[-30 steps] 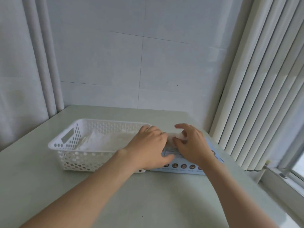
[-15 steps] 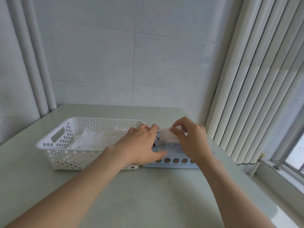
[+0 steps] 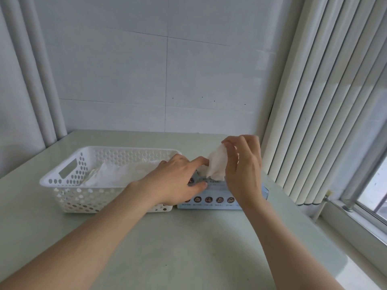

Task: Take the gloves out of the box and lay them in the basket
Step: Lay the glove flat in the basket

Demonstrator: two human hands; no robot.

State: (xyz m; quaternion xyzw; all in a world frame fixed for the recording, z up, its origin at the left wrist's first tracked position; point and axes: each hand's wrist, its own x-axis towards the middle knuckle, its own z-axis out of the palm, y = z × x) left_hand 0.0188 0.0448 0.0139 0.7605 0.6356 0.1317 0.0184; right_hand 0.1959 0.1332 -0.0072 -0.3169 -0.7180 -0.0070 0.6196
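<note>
Head view | right hand (image 3: 243, 170) pinches glove (image 3: 216, 164), half out of box (image 3: 219, 195) below | left hand (image 3: 176, 183) flat — likely steadies box | basket (image 3: 69, 170) alongside.

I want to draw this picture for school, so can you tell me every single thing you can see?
basket: one, white with holes, on the table's left side
glove pile: one, white, inside the basket; how many gloves cannot be told
glove: one, white, partly out of the box top
box: one, light blue, on the table just right of the basket
table: one, pale green, under everything
wall: one, white panels, behind the table
blinds: one set, white, at the right
window: one, grey frame, far right
left hand: one, rests on the box top
right hand: one, above the box; its grip pinches the glove
</note>
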